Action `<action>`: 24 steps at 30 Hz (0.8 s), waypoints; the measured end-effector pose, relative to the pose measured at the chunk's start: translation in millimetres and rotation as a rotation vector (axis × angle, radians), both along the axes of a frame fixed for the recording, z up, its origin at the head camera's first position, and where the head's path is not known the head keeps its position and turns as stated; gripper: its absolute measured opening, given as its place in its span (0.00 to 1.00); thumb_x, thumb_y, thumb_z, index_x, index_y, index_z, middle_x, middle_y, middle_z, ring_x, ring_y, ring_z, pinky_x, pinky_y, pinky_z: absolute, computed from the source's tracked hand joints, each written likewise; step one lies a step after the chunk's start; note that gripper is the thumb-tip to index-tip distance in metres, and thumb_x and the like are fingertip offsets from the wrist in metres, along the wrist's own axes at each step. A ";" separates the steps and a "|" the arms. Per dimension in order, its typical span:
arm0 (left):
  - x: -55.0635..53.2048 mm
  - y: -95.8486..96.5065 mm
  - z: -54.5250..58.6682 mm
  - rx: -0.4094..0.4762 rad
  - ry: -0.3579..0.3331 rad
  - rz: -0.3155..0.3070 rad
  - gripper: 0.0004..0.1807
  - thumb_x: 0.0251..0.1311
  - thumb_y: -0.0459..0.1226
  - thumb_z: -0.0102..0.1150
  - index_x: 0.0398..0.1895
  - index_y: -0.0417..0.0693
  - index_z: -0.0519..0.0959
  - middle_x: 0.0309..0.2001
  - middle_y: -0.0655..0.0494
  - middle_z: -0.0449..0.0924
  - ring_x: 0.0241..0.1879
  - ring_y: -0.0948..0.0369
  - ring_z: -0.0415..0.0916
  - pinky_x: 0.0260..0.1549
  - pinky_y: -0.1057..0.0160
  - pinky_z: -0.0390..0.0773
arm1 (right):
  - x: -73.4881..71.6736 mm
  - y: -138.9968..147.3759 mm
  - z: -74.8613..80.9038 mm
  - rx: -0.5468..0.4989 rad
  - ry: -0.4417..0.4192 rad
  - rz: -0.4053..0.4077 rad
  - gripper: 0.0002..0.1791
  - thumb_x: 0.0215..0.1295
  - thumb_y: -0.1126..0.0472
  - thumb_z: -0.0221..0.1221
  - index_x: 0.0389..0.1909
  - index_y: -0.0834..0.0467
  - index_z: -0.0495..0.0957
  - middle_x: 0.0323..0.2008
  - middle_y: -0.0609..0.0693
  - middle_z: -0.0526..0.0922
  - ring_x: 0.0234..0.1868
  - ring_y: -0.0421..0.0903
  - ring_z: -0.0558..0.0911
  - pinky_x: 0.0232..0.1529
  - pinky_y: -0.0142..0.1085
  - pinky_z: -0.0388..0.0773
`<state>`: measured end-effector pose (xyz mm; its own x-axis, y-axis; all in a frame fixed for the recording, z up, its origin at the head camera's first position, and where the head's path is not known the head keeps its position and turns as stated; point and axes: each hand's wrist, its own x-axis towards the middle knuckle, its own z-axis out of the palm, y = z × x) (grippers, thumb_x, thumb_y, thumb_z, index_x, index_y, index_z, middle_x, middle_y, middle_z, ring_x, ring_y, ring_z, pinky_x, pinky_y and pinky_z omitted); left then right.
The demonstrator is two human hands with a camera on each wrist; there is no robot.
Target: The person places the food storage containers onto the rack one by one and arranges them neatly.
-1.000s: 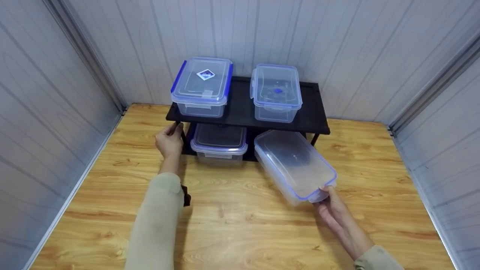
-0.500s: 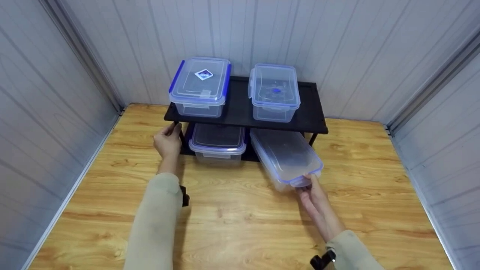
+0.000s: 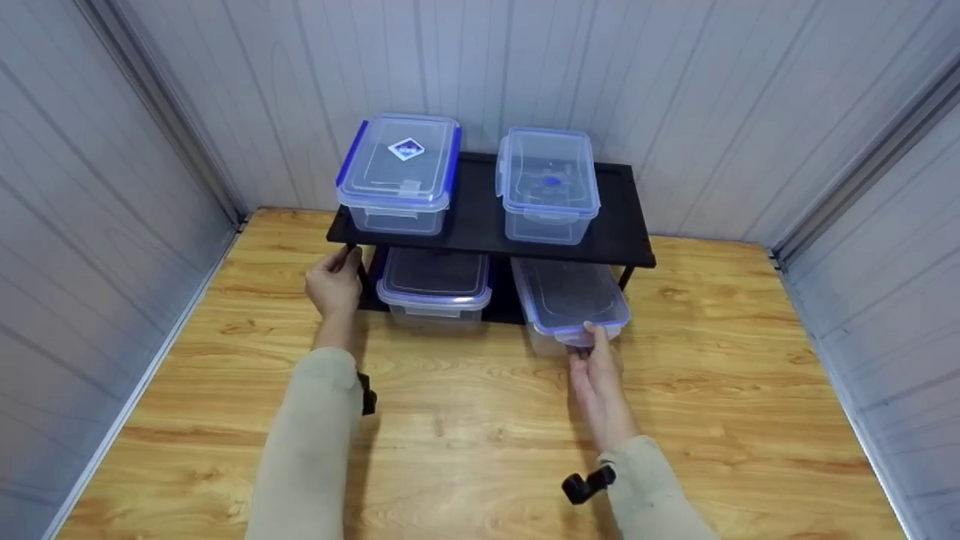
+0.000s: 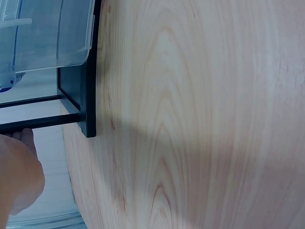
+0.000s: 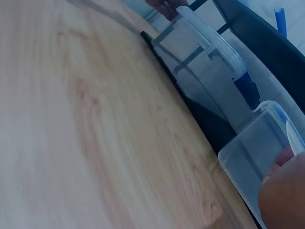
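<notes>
A black two-tier rack (image 3: 478, 206) stands on the wooden floor. My left hand (image 3: 334, 286) grips its front left leg (image 4: 50, 121), just under the top shelf. With my right hand (image 3: 598, 369) I hold a clear lidded food container (image 3: 574, 292) by its front end, thumb on the front clip and fingers beneath. The container's far part sits under the top shelf and is hidden there, while its near end sticks out in front of the lower shelf. Beside it on that shelf is another lidded container (image 3: 436, 279), also seen in the right wrist view.
On the top shelf stand two more clear containers, one with a diamond sticker and blue clips (image 3: 401, 165) at left, one with a blue dot (image 3: 551, 176) at right. Ribbed panel walls (image 3: 480, 67) close off the back and both sides. Wooden floor (image 3: 465, 450) spreads in front.
My right hand has moved left and toward the rack, pushing the container further under the top shelf and turning it straighter. My left hand keeps its grip on the leg.
</notes>
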<state>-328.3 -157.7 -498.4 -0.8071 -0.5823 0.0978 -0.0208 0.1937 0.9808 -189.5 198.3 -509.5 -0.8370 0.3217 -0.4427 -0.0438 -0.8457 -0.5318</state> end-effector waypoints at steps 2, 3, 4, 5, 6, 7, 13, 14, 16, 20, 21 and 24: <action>0.0 -0.3 0.0 0.002 -0.002 -0.002 0.15 0.53 0.44 0.71 0.42 0.48 0.87 0.41 0.50 0.86 0.44 0.58 0.83 0.46 0.71 0.80 | -3.6 -7.8 0.1 -0.021 0.002 -0.028 0.16 0.66 0.70 0.50 0.54 0.64 0.63 0.52 0.55 0.68 0.51 0.45 0.72 0.52 0.32 0.77; 0.0 -0.3 0.3 0.005 0.001 -0.002 0.15 0.53 0.44 0.71 0.42 0.48 0.87 0.41 0.50 0.86 0.43 0.58 0.84 0.45 0.71 0.80 | -5.4 -11.6 0.4 -0.031 0.002 -0.036 0.13 0.66 0.70 0.50 0.51 0.64 0.64 0.51 0.55 0.68 0.51 0.45 0.72 0.52 0.33 0.77; -0.2 -0.1 0.5 0.011 0.003 -0.005 0.15 0.53 0.44 0.71 0.42 0.48 0.87 0.41 0.50 0.86 0.43 0.58 0.84 0.45 0.71 0.80 | -7.0 -15.4 0.7 -0.041 0.000 -0.039 0.12 0.66 0.70 0.51 0.49 0.63 0.64 0.51 0.55 0.68 0.51 0.45 0.71 0.52 0.33 0.76; -0.5 0.1 0.7 0.014 0.004 -0.008 0.15 0.53 0.44 0.71 0.42 0.47 0.87 0.41 0.50 0.86 0.43 0.58 0.84 0.45 0.71 0.80 | -8.6 -19.1 1.0 -0.046 -0.005 -0.040 0.11 0.66 0.70 0.51 0.48 0.63 0.64 0.51 0.55 0.68 0.51 0.45 0.72 0.53 0.33 0.76; -0.6 0.5 1.3 0.022 0.009 -0.013 0.15 0.53 0.43 0.71 0.42 0.47 0.87 0.41 0.49 0.86 0.43 0.57 0.84 0.44 0.71 0.80 | -10.1 -22.3 1.4 -0.054 -0.010 -0.040 0.12 0.66 0.70 0.52 0.48 0.63 0.64 0.51 0.55 0.68 0.51 0.45 0.71 0.55 0.33 0.76; -0.9 0.8 1.4 0.029 0.012 -0.016 0.15 0.53 0.43 0.71 0.42 0.47 0.87 0.41 0.49 0.86 0.43 0.57 0.84 0.44 0.71 0.81 | -11.8 -25.3 1.8 -0.062 -0.015 -0.041 0.13 0.66 0.70 0.53 0.49 0.62 0.64 0.51 0.55 0.68 0.52 0.46 0.71 0.57 0.34 0.75; -1.3 2.9 1.8 0.052 0.027 -0.017 0.14 0.52 0.41 0.71 0.41 0.45 0.86 0.41 0.47 0.86 0.42 0.58 0.84 0.41 0.71 0.81 | -21.1 -34.5 3.1 -0.087 -0.026 -0.024 0.15 0.65 0.69 0.56 0.49 0.62 0.64 0.50 0.54 0.68 0.53 0.46 0.71 0.65 0.37 0.69; -0.9 3.3 1.9 0.047 0.032 -0.019 0.14 0.52 0.41 0.71 0.41 0.44 0.86 0.41 0.47 0.86 0.42 0.59 0.84 0.41 0.72 0.81 | -21.9 -34.6 3.4 -0.091 -0.025 -0.019 0.14 0.65 0.69 0.57 0.47 0.62 0.65 0.49 0.54 0.68 0.52 0.46 0.71 0.66 0.37 0.68; 0.2 3.7 1.9 0.040 0.043 -0.025 0.14 0.53 0.41 0.71 0.41 0.44 0.87 0.40 0.47 0.86 0.41 0.59 0.84 0.40 0.72 0.81 | -22.9 -34.4 3.5 -0.103 -0.024 -0.016 0.12 0.65 0.68 0.57 0.45 0.62 0.65 0.47 0.53 0.68 0.50 0.45 0.70 0.65 0.36 0.68; 2.5 1.8 1.3 0.021 0.042 -0.021 0.13 0.53 0.42 0.71 0.40 0.45 0.87 0.40 0.48 0.86 0.39 0.60 0.84 0.38 0.72 0.81 | -24.3 -34.8 3.2 -0.133 -0.008 0.000 0.10 0.66 0.68 0.56 0.44 0.62 0.66 0.46 0.52 0.67 0.49 0.44 0.70 0.65 0.36 0.67; 2.7 1.1 1.2 0.022 0.039 -0.018 0.14 0.53 0.42 0.71 0.40 0.45 0.87 0.40 0.48 0.86 0.39 0.60 0.84 0.38 0.72 0.81 | -24.8 -35.2 2.7 -0.138 -0.006 0.003 0.10 0.66 0.68 0.56 0.44 0.62 0.66 0.47 0.52 0.67 0.50 0.44 0.70 0.66 0.36 0.67; 2.5 -0.6 0.4 0.023 0.027 -0.011 0.14 0.53 0.42 0.70 0.41 0.45 0.87 0.40 0.48 0.86 0.41 0.59 0.84 0.40 0.72 0.81 | -26.3 -36.1 2.0 -0.147 -0.016 0.006 0.10 0.66 0.67 0.57 0.44 0.63 0.67 0.46 0.52 0.68 0.51 0.45 0.71 0.67 0.37 0.66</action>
<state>-325.7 -158.3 -498.0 -0.8110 -0.5753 0.1063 0.0075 0.1714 0.9852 -215.8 162.1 -507.5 -0.8312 0.2474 -0.4979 -0.0308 -0.9146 -0.4031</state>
